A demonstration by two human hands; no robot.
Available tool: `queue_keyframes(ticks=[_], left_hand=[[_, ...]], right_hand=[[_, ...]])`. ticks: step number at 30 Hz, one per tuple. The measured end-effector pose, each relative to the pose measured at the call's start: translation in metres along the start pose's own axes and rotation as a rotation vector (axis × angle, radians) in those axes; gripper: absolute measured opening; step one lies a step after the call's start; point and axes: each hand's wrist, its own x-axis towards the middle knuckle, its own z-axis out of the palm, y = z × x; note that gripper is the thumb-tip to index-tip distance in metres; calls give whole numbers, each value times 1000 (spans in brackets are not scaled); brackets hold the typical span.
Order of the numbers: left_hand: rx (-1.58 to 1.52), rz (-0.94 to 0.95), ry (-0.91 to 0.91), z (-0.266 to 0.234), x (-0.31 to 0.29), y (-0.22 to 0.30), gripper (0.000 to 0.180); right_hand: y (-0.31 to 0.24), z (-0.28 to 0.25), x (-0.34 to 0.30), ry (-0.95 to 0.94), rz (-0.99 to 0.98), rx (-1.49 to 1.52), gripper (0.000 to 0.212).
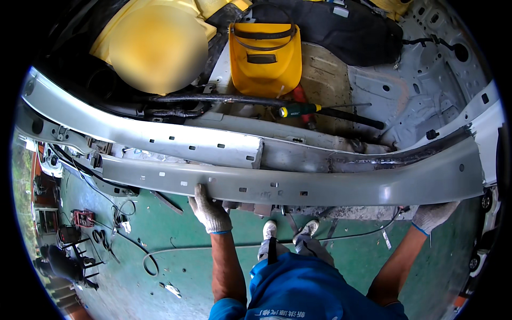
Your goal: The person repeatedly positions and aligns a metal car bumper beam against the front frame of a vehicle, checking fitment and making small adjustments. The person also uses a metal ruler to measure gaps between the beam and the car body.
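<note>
A long grey metal sill panel (pixel 341 186) with small square holes lies lengthwise along the car body's door opening. My left hand (pixel 211 211), in a pale knitted glove, grips its lower edge left of the middle, with the thumb up on the outer face. At the right end, my right hand (pixel 434 215), gloved too, holds the lower edge from below; its fingertips are hidden under the panel. Behind the panel runs the body's own sill (pixel 133 130), ending in a cut edge near the middle. A dark, rough seam (pixel 400 157) shows behind its right part.
On the car floor lie a yellow welding mask (pixel 269 72), a screwdriver (pixel 301 110) with a green and yellow handle, a red-handled tool (pixel 304 114) and a dark bar (pixel 240 100). A cable (pixel 213 247) crosses the green floor behind my feet. A red machine (pixel 82 217) stands at left.
</note>
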Motion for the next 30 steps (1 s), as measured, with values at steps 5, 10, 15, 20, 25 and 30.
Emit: queue_keyframes(ticks=[5, 10, 15, 20, 25, 30], left_hand=[[12, 35, -19, 5, 1, -2, 55], [-16, 13, -40, 6, 13, -3, 71], [13, -1, -52, 27, 17, 3, 75], [47, -28, -51, 36, 27, 3, 84], [57, -33, -78, 37, 40, -4, 86], [67, 27, -44, 46, 41, -7, 68]], right_hand=[[3, -5, 1, -59, -51, -75, 52], [-11, 18, -10, 25, 103, 81, 55], [-4, 6, 2, -20, 119, 114, 57], [-7, 17, -5, -23, 80, 90, 59], [-8, 16, -6, -18, 75, 85, 54], [-4, 19, -7, -5, 55, 78, 61]])
